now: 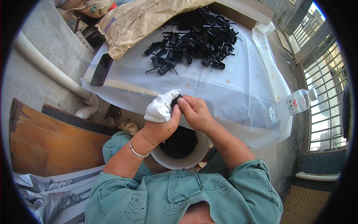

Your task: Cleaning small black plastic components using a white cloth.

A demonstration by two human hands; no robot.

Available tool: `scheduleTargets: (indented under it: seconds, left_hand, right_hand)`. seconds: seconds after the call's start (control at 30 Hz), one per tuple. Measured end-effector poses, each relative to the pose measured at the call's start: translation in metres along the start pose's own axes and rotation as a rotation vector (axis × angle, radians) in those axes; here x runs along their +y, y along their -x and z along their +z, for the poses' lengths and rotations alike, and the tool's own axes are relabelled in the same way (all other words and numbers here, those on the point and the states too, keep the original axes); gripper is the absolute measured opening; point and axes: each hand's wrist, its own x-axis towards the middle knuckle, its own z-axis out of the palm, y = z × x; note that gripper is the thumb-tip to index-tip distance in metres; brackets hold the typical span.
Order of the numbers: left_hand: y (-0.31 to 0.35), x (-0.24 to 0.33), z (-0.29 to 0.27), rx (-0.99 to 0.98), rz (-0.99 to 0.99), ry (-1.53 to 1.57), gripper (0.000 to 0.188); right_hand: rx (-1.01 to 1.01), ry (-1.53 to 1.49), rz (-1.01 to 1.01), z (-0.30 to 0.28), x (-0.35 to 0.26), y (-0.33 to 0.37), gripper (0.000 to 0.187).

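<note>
Above the near edge of the table my two hands meet around a small black plastic part (176,99). White cloth (159,108), apparently a glove with bare thumb showing, covers the fingers of my left hand (164,125); that hand is closed on the part. Thumb and fingertips of my bare right hand (196,113) pinch it from the other side. Most of the part is hidden by my fingers. Below my hands, a white bucket (204,147) between my knees holds a dark mass of black pieces (179,142). A heap of black plastic parts with thin prongs (209,37) lies farther back.
White plastic sheeting (238,89) covers the table. A phone (101,70) lies at its left edge, beside brown wrapping paper (138,26). A clear water bottle (292,104) is at the right edge, a cardboard box (246,11) behind. Wooden boards (52,138) lean at left.
</note>
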Motion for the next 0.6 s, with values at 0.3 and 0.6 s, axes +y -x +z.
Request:
scheduleTargets:
  seconds: [0.3,0.6]
  left_hand:
    - [-0.017,-0.001,-0.014,0.014,-0.217,0.449,0.025]
    - [-0.013,0.000,-0.008,-0.137,-0.217,0.388,0.028]
  right_hand:
    - [-0.058,0.262,-0.089,-0.026,-0.015,-0.003,0.016]
    - [0.027,0.243,-0.210,-0.030,-0.012,-0.003,0.012]
